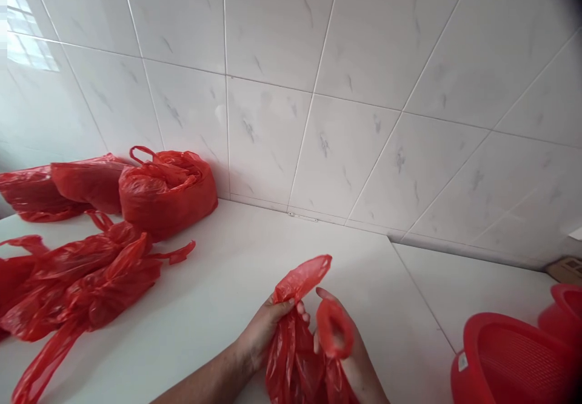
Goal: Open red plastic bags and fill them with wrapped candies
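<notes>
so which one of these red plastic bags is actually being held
The bottom-centre bag, gathered in the left hand; the other red bags lie toward the left on the white surface.

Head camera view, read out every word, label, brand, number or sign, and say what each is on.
No text can be read.
White label on the red perforated basket: too small to read.
Cardboard box at the right edge: dark markings, too blurred to read.
Held red plastic bag: none visible.
</notes>
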A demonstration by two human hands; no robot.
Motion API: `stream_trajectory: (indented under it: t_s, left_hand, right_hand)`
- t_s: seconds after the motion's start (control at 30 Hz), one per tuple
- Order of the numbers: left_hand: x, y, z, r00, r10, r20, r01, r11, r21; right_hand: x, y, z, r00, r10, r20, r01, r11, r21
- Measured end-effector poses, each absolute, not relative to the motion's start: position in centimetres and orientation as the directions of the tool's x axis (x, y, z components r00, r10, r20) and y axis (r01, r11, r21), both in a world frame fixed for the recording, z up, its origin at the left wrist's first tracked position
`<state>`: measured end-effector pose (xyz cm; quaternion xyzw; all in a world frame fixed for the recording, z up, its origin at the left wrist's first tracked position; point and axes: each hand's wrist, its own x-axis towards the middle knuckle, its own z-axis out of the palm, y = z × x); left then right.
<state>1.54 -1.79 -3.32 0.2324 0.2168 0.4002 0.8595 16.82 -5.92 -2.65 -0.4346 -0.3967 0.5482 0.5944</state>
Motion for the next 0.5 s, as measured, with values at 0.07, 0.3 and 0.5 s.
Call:
stream_trajectory:
  t_s: [0.07, 0.3, 0.5]
  left_hand:
    - [1.7, -2.2, -2.9, 0.578, 0.796, -0.178, -0.554, 0.544, 0.631]
    - [2.0, -3.3, -1.3, 0.686, 0.723, -0.082, -0.265, 0.353, 0.898]
    - [1.7, -3.7, -2.3, 0.671, 0.741, -0.009, -0.235, 0.225, 0.946]
  right_hand:
    - [15.9, -6.0, -2.1, 0.051, 0.995, -0.082, -0.289, -0.063, -0.955]
    - [15.4, -6.7, 0.1, -0.063, 0.949, -0.307, -0.291, -0.312, -0.904]
    - [15.7, -6.5, 0.1, 0.018, 0.971, -0.237, -0.211, -0.228, -0.951]
